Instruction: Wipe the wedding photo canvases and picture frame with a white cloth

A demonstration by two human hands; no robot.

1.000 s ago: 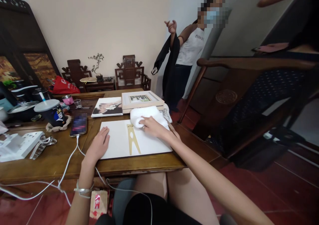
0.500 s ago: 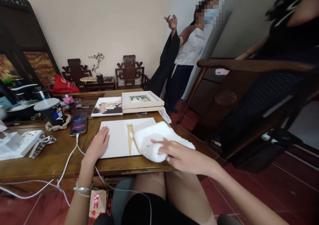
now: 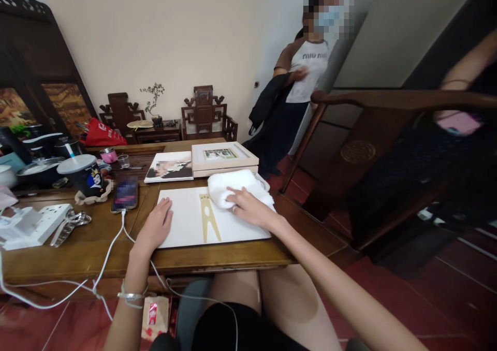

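A white board (image 3: 180,221) lies flat on the wooden table, with a gold, two-legged figure (image 3: 207,219) at its middle. My left hand (image 3: 157,224) rests flat on the board's left edge, fingers stretched and holding nothing. At the board's far right part, my right hand (image 3: 252,206) grips a fluffy white towel (image 3: 233,183), bunched under the fingers. The towel covers the board's upper right corner and reaches close to the framed pictures behind.
Behind the board lie a photo panel (image 3: 169,165) and stacked frames (image 3: 225,157). To the left are a charging phone (image 3: 125,193), a lidded cup (image 3: 87,175), a power strip (image 3: 42,224) and white cables. A masked person (image 3: 310,66) stands beyond the table; a wooden chair (image 3: 357,144) is at right.
My right hand has moved the towel away from me, up the board, uncovering the gold figure's right leg and the lower right corner. My left hand stays put. The masked person's raised arm has come down.
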